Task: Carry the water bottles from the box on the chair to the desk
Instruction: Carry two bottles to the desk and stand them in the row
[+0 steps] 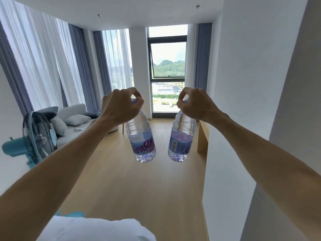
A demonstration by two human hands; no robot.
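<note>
Both hands (121,106) (198,104) pinch caps, bottles (141,136) (181,138) hanging below.

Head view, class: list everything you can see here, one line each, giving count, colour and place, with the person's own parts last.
Water bottles: two, clear with purple labels, hanging side by side in mid-air, left bottle, right bottle.
Fan: one, teal, far left.
Sofa: one, pale grey with cushions, left, under the curtains.
Curtains: white sheers and grey drapes, left wall.
Window: one, dark frame, centre back.
Wooden furniture: one, light, against the right wall.
Floor: light wood.
Hands: left hand and right hand, fingers gripping each bottle's cap.
</note>
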